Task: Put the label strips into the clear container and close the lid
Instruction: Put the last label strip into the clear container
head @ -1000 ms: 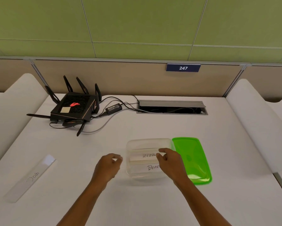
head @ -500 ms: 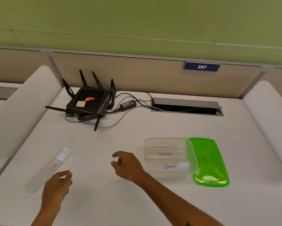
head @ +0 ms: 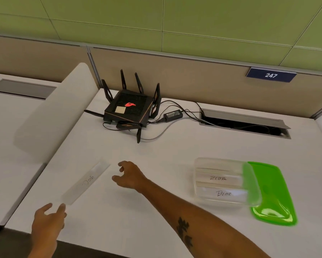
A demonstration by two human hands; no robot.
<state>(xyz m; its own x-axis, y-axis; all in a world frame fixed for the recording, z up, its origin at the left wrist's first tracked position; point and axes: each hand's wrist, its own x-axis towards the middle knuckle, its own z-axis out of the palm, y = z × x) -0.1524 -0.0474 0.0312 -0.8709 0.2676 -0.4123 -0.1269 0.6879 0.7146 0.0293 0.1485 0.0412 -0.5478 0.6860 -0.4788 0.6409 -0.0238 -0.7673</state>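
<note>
While the strip (head: 85, 183) is lying loose on the table (head: 156, 220), long axis running near-left to far-right, it is being flanked: left hand (head: 47, 220) at near end, right hand (head: 130, 176) beside it, both grips apart, empty.

Both open hands, left hand (head: 48, 219) and right hand (head: 129, 175), flank a label strip (head: 86, 183).

Matt white desk (head: 156, 211), smooth all over. The clear container (head: 221, 165) looked like thin glossy plastic, the green lid (head: 273, 202) shinier still, catching glare. The label strip (head: 85, 183) read as frosted, semi-clear plastic. The router (head: 130, 108) was matt black plastic.
</note>
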